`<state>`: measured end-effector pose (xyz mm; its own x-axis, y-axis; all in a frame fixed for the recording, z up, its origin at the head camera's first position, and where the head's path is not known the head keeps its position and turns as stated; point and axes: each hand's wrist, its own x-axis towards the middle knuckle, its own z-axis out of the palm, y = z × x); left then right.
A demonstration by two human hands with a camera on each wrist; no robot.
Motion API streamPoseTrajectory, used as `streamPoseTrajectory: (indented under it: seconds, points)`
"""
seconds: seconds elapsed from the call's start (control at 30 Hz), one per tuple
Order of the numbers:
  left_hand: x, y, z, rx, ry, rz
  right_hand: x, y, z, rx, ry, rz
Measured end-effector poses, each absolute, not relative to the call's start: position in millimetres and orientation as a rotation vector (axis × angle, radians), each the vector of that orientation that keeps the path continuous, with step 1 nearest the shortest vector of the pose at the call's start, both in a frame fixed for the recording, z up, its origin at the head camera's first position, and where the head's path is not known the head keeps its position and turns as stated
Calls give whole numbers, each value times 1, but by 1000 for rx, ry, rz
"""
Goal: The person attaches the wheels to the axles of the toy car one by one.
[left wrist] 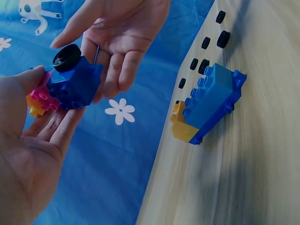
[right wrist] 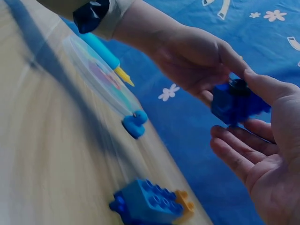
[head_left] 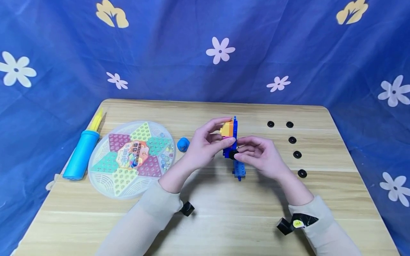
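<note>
My left hand (head_left: 209, 142) holds a small building-block vehicle (left wrist: 72, 86) up above the table. Its bricks are blue, pink and yellow-orange, and my left thumb lies along the pink one. A black wheel (left wrist: 67, 57) sits at a tilt on the blue end. My right hand (head_left: 261, 156) has its thumb at that wheel and its fingers around the blue end's far side. Below stands a second block piece (left wrist: 206, 101), light blue with a yellow brick on a darker blue base with axle pegs.
Several black wheels (head_left: 297, 154) lie spaced out at the right. To the left are a blue rubber duck (head_left: 183, 144), a round Chinese checkers board (head_left: 102, 185) with marbles, and a blue hand pump (head_left: 80, 153) with a yellow nozzle. A blue flowered cloth (head_left: 179, 71) hangs behind.
</note>
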<state>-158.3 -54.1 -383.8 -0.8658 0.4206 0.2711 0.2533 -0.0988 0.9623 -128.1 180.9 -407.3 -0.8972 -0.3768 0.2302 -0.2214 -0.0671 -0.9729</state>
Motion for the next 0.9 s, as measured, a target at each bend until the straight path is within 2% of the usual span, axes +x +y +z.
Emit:
streamPoseTrajectory:
  seconds: [0.4, 0.63, 0.9]
  points:
    - [-161, -66, -393, 708, 2136, 2061, -152, 247, -410, -739, 2310, -2049]
    - [-159, -69, -397, 668, 2143, 2048, -180, 286, -422, -482, 2609, -1758]
    - [-157, -70, -401, 679, 2172, 2036, -224, 301, -450, -303, 2870, -1319]
